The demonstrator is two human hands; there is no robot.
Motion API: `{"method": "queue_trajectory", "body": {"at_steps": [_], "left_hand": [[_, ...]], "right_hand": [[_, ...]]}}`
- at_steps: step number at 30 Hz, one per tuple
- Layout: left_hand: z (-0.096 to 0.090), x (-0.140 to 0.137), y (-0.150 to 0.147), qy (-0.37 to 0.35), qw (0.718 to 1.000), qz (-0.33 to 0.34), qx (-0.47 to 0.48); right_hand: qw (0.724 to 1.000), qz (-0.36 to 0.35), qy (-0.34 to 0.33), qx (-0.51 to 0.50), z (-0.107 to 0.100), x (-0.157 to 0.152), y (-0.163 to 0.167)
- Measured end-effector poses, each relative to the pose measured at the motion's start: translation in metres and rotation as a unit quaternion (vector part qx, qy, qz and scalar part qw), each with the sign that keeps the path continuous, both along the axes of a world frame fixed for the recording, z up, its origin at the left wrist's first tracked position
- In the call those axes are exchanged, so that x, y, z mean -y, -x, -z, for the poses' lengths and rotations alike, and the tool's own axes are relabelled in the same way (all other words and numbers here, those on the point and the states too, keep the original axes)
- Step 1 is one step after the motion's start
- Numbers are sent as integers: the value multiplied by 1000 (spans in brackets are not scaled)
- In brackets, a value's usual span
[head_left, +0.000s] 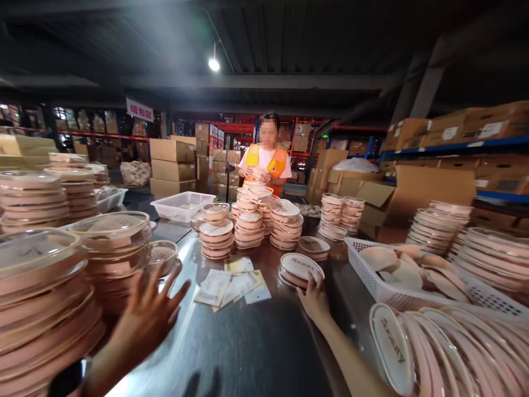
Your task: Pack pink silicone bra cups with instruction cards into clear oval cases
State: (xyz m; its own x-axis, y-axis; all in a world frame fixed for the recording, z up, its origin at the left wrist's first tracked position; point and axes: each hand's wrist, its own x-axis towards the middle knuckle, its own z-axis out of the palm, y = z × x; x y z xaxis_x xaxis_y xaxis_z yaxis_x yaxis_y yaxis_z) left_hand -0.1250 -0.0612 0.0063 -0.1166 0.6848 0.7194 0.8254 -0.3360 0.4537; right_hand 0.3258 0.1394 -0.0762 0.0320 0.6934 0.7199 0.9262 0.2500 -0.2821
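Left hand spread open beside lidded tray stack; right hand fingertips gripping oval lid rim on tabletop; light, thin, likely bendy, slippery

Overall: dim warehouse, dark ceiling and upper corners.
Source: one ceiling lamp, hazy halo spreading left of it.
Glare: pale sheen on the metal table below the lamp.
Blur: left hand smeared; near stacks soft.
Distortion: wide-angle bending at edges, far from the lamp.
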Motion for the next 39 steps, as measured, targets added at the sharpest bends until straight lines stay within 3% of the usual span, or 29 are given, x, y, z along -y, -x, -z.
{"method": "queue_trajectory", "body": {"at_steps": [3, 4, 6, 11, 14, 18, 20, 23, 28, 30, 32, 35, 37, 39], "left_hand": [[37, -30, -56, 161, 965, -23, -205], [45, -42, -76, 212, 950, -20, -230], [54, -68, -110, 243, 940, -5, -239], [47, -115, -157, 234, 939, 90, -236], [37, -119, -164, 219, 935, 137, -241], [33, -111, -167, 172, 910, 268, -267], [41, -113, -165, 173, 919, 281, -217], [62, -130, -157, 197, 948, 244, -59], [87, -160, -149, 168, 947, 228, 153], [87, -164, -152, 148, 923, 261, 241], [79, -163, -158, 132, 882, 315, 324], [56, -151, -163, 110, 766, 395, 495], [36, -141, -162, 106, 698, 399, 584], [19, -133, -158, 121, 690, 354, 620]], "right_hand": [[1000, -11, 10, -23, -2, 4, -1], [999, -17, 11, -33, -3, 4, -2], [998, -31, 10, -56, -4, 3, -7], [990, -63, -5, -126, -9, -1, -17], [981, -83, -21, -176, -12, -3, -22], [962, -100, -45, -251, -17, -4, -28], [949, -104, -52, -292, -21, -4, -30], [927, -119, -48, -353, -28, -1, -25], [869, -182, -15, -460, -32, 21, 26], [845, -214, -2, -490, -30, 36, 54], [832, -247, 16, -496, -29, 52, 76], [835, -321, 31, -446, -31, 69, 90], [833, -371, 28, -410, -36, 75, 89], [825, -381, 48, -416, -43, 75, 84]]}}
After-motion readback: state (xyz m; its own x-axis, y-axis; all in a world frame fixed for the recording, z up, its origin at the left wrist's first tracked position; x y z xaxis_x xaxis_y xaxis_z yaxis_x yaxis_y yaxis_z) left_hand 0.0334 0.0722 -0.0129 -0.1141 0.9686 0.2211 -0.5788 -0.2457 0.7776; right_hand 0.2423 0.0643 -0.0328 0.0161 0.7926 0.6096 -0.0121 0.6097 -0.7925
